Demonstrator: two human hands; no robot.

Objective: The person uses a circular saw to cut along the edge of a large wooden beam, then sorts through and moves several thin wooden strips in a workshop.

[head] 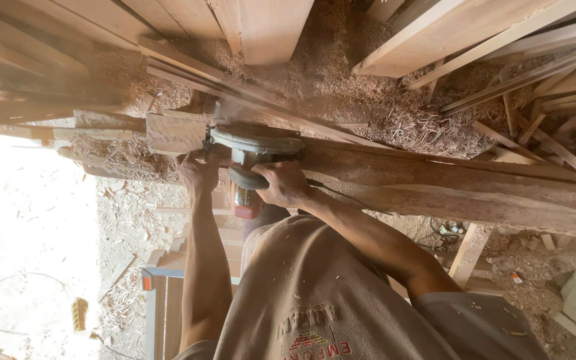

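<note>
My right hand (287,185) gripped the saw (255,150) handle; my left hand (198,172) clasped its left side. Saw was grey, round-guarded with a red body, sitting on the rough brown plank (435,183), sawdust (368,100) beyond.

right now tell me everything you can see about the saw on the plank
The saw is a handheld circular saw with a rounded grey-green guard on top, a grey handle and a red part hanging below. It sits on the long rough plank, near its left end. The right hand grips the handle; the left hand rests at its left side. The blade is hidden.
</note>
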